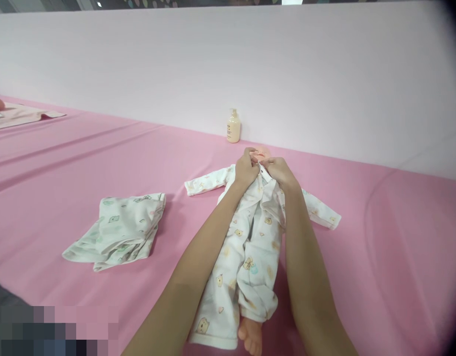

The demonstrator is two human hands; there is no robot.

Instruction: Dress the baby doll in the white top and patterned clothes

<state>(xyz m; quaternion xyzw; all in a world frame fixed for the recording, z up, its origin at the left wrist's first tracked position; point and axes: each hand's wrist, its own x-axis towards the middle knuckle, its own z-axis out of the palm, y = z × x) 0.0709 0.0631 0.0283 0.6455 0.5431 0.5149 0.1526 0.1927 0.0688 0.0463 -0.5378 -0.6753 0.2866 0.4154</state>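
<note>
A baby doll (251,336) lies on its back on the pink sheet, its head at the far end and one bare foot toward me. It wears a white printed outfit (228,257) with long sleeves spread to both sides. At the doll's neck, my left hand (247,168) pinches the collar from the left. My right hand (280,170) is closed on the collar's other side, close to my left. The front of the outfit lies partly open below my hands. One trouser leg covers its foot.
A folded printed cloth (127,230) lies to the left on the pink sheet (83,163). Behind the doll's head, a cream pump bottle (233,127) stands against the white wall (213,64). A pale pink mat (23,114) is at the far left.
</note>
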